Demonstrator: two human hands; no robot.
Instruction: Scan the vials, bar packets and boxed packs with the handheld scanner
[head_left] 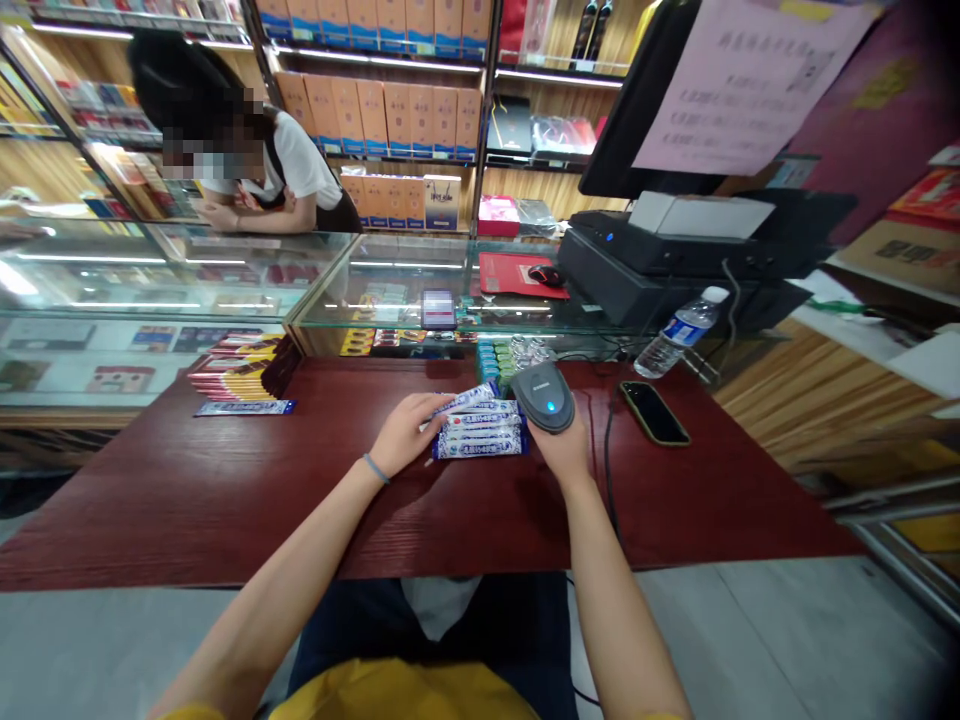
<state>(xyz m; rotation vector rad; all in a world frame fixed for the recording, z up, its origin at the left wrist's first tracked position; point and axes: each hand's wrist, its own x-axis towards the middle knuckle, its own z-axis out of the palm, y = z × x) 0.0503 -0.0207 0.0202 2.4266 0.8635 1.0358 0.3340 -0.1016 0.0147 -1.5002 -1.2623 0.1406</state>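
My right hand [564, 448] is wrapped round a dark grey barcode scanner [541, 392] with a blue light on top. Just left of it lies a pile of blue-and-white snack packets [482, 436]. My left hand [406, 430] is closed on one packet [472, 397] at the pile's upper left, which sits tilted over the others. Further left, a single blue-and-white packet [244, 408] lies in front of a stack of red-and-yellow packets [241, 368]. Green and blue small packs [495, 358] stand behind the scanner.
A phone [655, 413] and a water bottle [681, 332] are on the right, near the scanner's cable [609, 470]. A glass display case [420, 262] borders the dark red table [315, 500]. Another person [300, 165] leans on the glass. A monitor [637, 100] rises at right.
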